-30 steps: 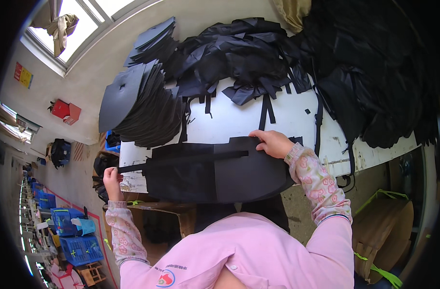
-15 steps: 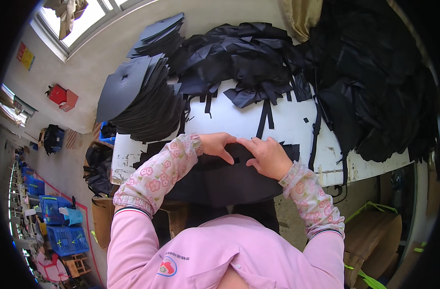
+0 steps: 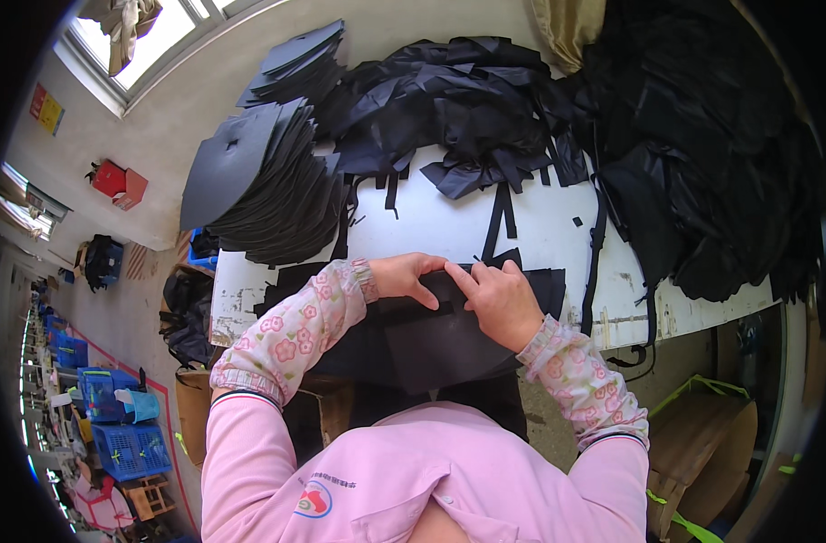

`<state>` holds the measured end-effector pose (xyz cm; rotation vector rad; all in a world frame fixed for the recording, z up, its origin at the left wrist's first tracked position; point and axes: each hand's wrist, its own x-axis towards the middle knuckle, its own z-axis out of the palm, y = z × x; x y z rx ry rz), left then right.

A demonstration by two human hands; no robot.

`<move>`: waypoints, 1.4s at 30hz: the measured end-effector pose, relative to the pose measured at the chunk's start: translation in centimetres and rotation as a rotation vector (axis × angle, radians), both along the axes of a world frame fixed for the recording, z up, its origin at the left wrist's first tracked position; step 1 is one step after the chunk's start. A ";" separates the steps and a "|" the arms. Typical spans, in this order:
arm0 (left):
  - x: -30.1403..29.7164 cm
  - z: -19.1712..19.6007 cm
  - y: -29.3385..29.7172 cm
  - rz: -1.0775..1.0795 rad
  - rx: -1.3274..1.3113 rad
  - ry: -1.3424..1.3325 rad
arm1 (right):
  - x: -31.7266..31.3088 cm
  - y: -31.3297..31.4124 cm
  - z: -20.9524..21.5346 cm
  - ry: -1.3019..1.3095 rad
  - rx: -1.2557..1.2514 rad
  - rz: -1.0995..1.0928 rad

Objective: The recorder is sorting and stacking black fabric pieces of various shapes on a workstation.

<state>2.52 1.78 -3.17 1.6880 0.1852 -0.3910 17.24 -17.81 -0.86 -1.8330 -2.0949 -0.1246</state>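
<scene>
A black panel [image 3: 449, 348] of fabric or foam sheet hangs over the table's front edge, close to my body. My left hand [image 3: 404, 276] grips its upper edge, thumb on the near face and index finger along the top. My right hand [image 3: 505, 300] holds the same edge just to the right, its index finger stretched toward the left fingertips and the others curled. A small dark slot shows in the panel between the hands. More black layers lie beneath it, and a black corner sticks up behind my right knuckles. What the curled right fingers pinch is partly hidden.
On the white table [image 3: 404, 213], a tall stack of dark panels [image 3: 241, 181] stands at left. A heap of black fabric pieces with straps [image 3: 449, 109] lies at the back, and a larger black pile [image 3: 702, 163] at right. A cardboard box [image 3: 702, 443] sits below right.
The panel has shifted and tilted, its lower corner now showing in front. My right hand has moved slightly right and down, and a black corner now rises behind it. My left hand stays nearly put.
</scene>
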 end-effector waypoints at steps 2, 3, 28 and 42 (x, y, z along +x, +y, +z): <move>0.2 0.0 -0.1 -0.001 -0.001 0.001 | -0.2 -0.1 0.1 0.001 -0.004 -0.012; 0.3 0.0 -0.1 -0.022 0.054 -0.025 | -0.3 -0.2 0.1 0.003 -0.005 -0.022; -3.8 -5.7 -9.4 -0.177 1.119 -0.385 | 16.1 19.9 -4.2 0.425 -0.148 -0.434; -3.9 -4.6 -6.4 0.188 0.502 -0.503 | 13.3 18.6 3.1 0.372 0.181 -0.323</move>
